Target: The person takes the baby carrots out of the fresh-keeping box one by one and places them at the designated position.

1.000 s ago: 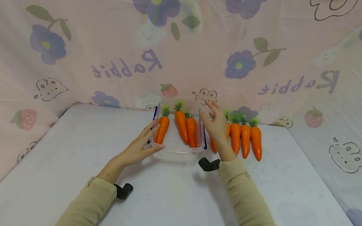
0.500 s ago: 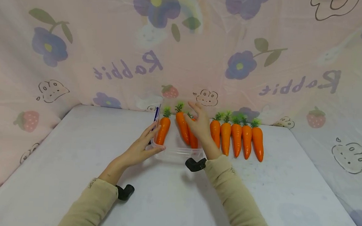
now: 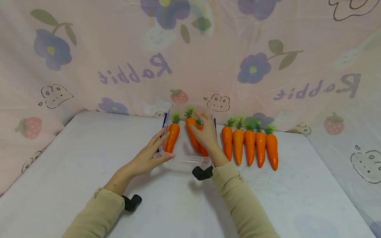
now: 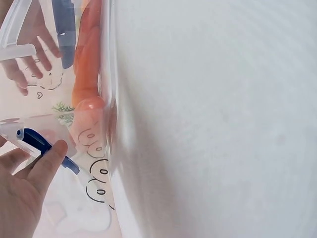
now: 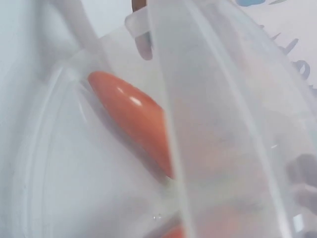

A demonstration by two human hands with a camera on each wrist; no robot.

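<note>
A clear plastic box (image 3: 185, 161) with blue side latches holds three orange carrots with green tops: one by the left wall (image 3: 172, 138), one in the middle (image 3: 191, 123) and one at the right (image 3: 204, 151). My left hand (image 3: 144, 159) rests along the box's left side, thumb at its front corner; in the left wrist view its fingertips touch a blue latch (image 4: 35, 140). Over the two right-hand carrots, my right hand (image 3: 206, 134) reaches into the box with fingers extended, partly covering them. The right wrist view shows one carrot (image 5: 131, 116) lying inside.
To the right of the box, several more carrots (image 3: 248, 147) lie side by side on the white table (image 3: 159, 218). Behind the table hangs a patterned cloth (image 3: 206, 55). A black wrist device (image 3: 202, 172) sits at my right sleeve, another (image 3: 132, 203) at the left.
My right hand has moved left from above the carrot row, over the box's right wall and into the box. The left hand stays at the box's left side.
</note>
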